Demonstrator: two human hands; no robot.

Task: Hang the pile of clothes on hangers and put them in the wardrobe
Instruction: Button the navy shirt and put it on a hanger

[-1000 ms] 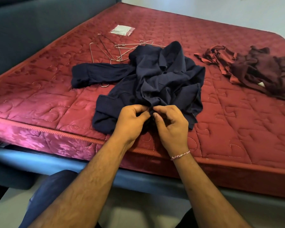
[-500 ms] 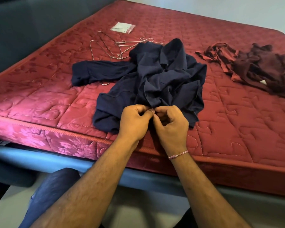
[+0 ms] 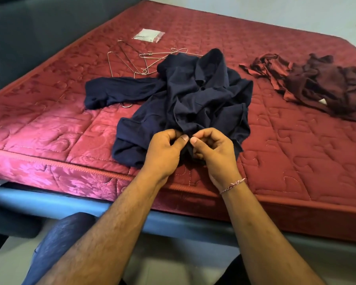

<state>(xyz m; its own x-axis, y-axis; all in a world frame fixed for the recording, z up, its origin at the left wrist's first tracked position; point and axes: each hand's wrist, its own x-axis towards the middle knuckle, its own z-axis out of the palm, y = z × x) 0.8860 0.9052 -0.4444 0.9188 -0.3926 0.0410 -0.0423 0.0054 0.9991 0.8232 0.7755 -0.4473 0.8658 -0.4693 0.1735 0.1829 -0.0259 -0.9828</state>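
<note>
While both forearms reached forward over the near edge of the red mattress (image 3: pixel 49 128), the left hand (image 3: pixel 162 155) and right hand (image 3: pixel 216 153) met side by side, fingers curled, thumbs nearly touching — each pinching a fold at the near hem of the navy shirt (image 3: pixel 193 95). The shirt lay crumpled near the mattress's front edge; one sleeve stretched out flat to the left, so its long axis ran roughly left–right. Wire hangers (image 3: pixel 132 60) lay just behind the shirt, partly under it. A maroon garment (image 3: pixel 317 83) was heaped well apart to the right. A thread bracelet (image 3: pixel 232 185) circled the right wrist.
</note>
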